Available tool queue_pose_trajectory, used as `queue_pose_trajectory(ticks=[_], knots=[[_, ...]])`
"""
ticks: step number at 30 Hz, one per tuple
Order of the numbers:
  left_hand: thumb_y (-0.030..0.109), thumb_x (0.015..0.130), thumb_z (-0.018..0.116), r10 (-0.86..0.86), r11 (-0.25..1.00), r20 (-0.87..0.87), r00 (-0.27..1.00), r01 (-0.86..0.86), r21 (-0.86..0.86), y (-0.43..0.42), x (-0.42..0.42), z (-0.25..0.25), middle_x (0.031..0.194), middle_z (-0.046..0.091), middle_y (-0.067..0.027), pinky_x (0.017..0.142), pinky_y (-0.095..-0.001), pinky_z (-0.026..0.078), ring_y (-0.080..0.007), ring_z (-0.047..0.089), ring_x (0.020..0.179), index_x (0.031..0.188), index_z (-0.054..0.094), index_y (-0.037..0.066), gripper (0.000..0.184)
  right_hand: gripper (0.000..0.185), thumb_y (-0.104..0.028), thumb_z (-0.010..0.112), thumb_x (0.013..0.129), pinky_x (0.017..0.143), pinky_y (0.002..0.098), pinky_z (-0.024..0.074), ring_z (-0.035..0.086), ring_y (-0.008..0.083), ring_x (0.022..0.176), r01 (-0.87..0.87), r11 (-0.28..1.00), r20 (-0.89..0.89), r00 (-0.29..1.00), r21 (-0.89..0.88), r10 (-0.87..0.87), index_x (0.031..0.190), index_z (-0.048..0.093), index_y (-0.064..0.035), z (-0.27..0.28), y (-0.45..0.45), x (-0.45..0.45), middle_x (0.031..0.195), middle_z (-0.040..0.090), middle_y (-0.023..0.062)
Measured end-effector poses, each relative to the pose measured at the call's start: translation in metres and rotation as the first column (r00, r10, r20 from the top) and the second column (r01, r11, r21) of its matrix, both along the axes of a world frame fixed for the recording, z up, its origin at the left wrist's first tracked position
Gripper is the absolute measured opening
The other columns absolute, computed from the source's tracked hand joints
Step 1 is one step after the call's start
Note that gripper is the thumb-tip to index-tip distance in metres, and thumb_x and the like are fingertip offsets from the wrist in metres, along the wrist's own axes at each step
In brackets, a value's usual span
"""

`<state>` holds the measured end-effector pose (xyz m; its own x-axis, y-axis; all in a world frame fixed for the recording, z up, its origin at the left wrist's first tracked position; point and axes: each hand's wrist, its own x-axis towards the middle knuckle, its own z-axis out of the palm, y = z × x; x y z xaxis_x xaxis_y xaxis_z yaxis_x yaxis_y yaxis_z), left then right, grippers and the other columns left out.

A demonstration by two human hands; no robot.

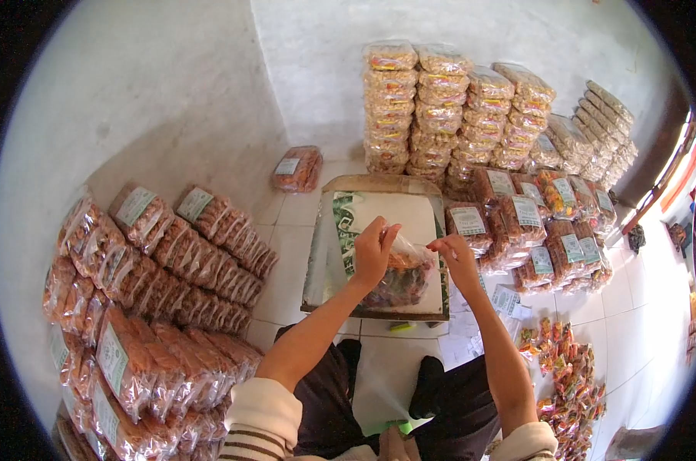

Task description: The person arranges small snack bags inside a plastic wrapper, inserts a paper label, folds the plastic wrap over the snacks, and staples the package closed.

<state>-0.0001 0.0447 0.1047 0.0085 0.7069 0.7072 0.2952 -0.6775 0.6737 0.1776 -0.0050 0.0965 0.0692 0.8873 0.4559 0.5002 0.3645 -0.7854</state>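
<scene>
A clear plastic bag (pixel 398 286) with orange and dark contents rests on a low table (pixel 314 261) with a white top and a green printed strip along its left side. My left hand (pixel 372 252) is closed in a pinch at the upper left of the bag's mouth. On the other side, my right hand (pixel 457 261) pinches at the upper right edge of the same bag. The bag's open end is stretched between both hands. What exactly lies inside is hard to make out through the plastic.
Stacked brown snack packs (pixel 164 246) fill the left side. Tall columns of pale snack packs (pixel 390 107) line the back wall. Labelled packs (pixel 526 211) and small colourful packets (pixel 567 369) lie right. One pack (pixel 296 169) sits alone behind. Paper labels (pixel 505 300) lie beside the table.
</scene>
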Motion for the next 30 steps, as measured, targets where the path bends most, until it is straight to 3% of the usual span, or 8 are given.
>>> queue_pose_trajectory(ticks=[3, 10, 12, 15, 22, 25, 27, 30], knots=[[0.018, 0.083, 0.059, 0.003, 1.000, -0.027, 1.000, -0.003, -0.007, 0.001, -0.001, -0.003, 0.054, 0.037, -0.0132, 0.044, -0.0339, 0.031, -0.0261, 0.034, 0.045, 0.069, 0.038, 0.001, 0.031, 0.022, -0.023, 0.055, 0.084, 0.073, 0.0349, 0.0357, 0.047, 0.0231, 0.078, 0.027, 0.998, 0.208, 0.978, -0.064, -0.013, 0.071, 0.061, -0.0061, -0.016, 0.005, -0.002, 0.072, 0.056, 0.0075], [0.017, 0.083, 0.059, -0.012, 1.000, -0.015, 1.000, 0.012, -0.025, -0.001, 0.002, -0.005, 0.053, 0.035, -0.0126, 0.044, -0.0334, 0.030, -0.0247, 0.032, 0.045, 0.068, 0.037, 0.001, 0.031, 0.022, -0.027, 0.057, 0.082, 0.073, 0.0362, 0.0347, 0.046, 0.0239, 0.077, 0.037, 0.969, 0.223, 0.975, -0.246, 0.019, 0.075, 0.061, -0.0069, -0.029, 0.018, -0.007, 0.075, 0.056, 0.0069], [0.018, 0.084, 0.058, 0.009, 1.000, -0.011, 1.000, -0.010, -0.018, -0.002, 0.004, -0.003, 0.053, 0.035, -0.0116, 0.044, -0.0332, 0.030, -0.0231, 0.031, 0.045, 0.068, 0.038, 0.001, 0.031, 0.021, -0.026, 0.060, 0.080, 0.071, 0.0380, 0.0364, 0.047, 0.0255, 0.076, 0.329, 0.929, 0.220, 0.906, 0.170, -0.361, 0.076, 0.060, -0.0051, -0.026, 0.019, -0.016, 0.075, 0.056, 0.0075], [0.017, 0.085, 0.057, 0.008, 0.996, 0.007, 1.000, -0.008, -0.093, -0.004, 0.003, 0.001, 0.053, 0.034, -0.0104, 0.044, -0.0329, 0.030, -0.0214, 0.030, 0.045, 0.068, 0.037, 0.002, 0.030, 0.017, -0.020, 0.063, 0.077, 0.070, 0.0379, 0.0388, 0.049, 0.0263, 0.077, 0.034, 0.986, 0.025, 0.999, 0.163, -0.039, 0.077, 0.060, -0.0027, 0.021, 0.004, -0.038, 0.073, 0.056, 0.0085], [0.021, 0.089, 0.051, 0.019, 0.997, 0.093, 0.995, -0.012, -0.080, 0.006, 0.005, 0.002, 0.052, 0.029, -0.0062, 0.044, -0.0283, 0.026, -0.0146, 0.026, 0.045, 0.068, 0.036, 0.004, 0.031, 0.015, -0.017, 0.068, 0.070, 0.069, 0.0351, 0.0413, 0.051, 0.0251, 0.076, 0.035, 0.992, 0.120, 0.993, -0.124, -0.020, 0.076, 0.064, -0.0035, 0.014, 0.006, -0.046, 0.074, 0.059, 0.0088], [0.024, 0.092, 0.045, 0.009, 0.960, 0.225, 0.974, 0.055, -0.275, 0.005, 0.004, 0.006, 0.052, 0.028, -0.0009, 0.045, -0.0257, 0.025, -0.0098, 0.026, 0.046, 0.067, 0.036, 0.004, 0.033, 0.015, -0.017, 0.069, 0.069, 0.067, 0.0356, 0.0414, 0.051, 0.0253, 0.074, 0.038, 0.995, 0.066, 0.997, -0.096, -0.032, 0.074, 0.065, -0.0043, 0.010, 0.007, -0.046, 0.072, 0.059, 0.0091], [0.026, 0.093, 0.042, 0.137, 0.813, 0.568, 0.812, 0.236, -0.532, 0.002, 0.002, 0.011, 0.056, 0.030, 0.0022, 0.048, -0.0240, 0.027, -0.0075, 0.028, 0.051, 0.069, 0.037, 0.004, 0.032, 0.014, -0.016, 0.069, 0.069, 0.067, 0.0356, 0.0412, 0.051, 0.0246, 0.074, 0.019, 1.000, 0.115, 0.993, -0.025, -0.016, 0.076, 0.065, -0.0043, 0.007, 0.008, -0.045, 0.070, 0.058, 0.0090], [0.026, 0.094, 0.041, 0.130, 0.966, 0.552, 0.824, 0.022, -0.259, 0.012, -0.015, 0.001, 0.063, 0.034, 0.0010, 0.050, -0.0253, 0.030, -0.0081, 0.031, 0.055, 0.075, 0.038, 0.005, 0.029, 0.013, -0.016, 0.067, 0.070, 0.067, 0.0355, 0.0411, 0.050, 0.0241, 0.074, 0.071, 0.997, 0.062, 0.996, -0.035, -0.069, 0.076, 0.065, -0.0043, 0.007, 0.008, -0.044, 0.069, 0.058, 0.0082]])
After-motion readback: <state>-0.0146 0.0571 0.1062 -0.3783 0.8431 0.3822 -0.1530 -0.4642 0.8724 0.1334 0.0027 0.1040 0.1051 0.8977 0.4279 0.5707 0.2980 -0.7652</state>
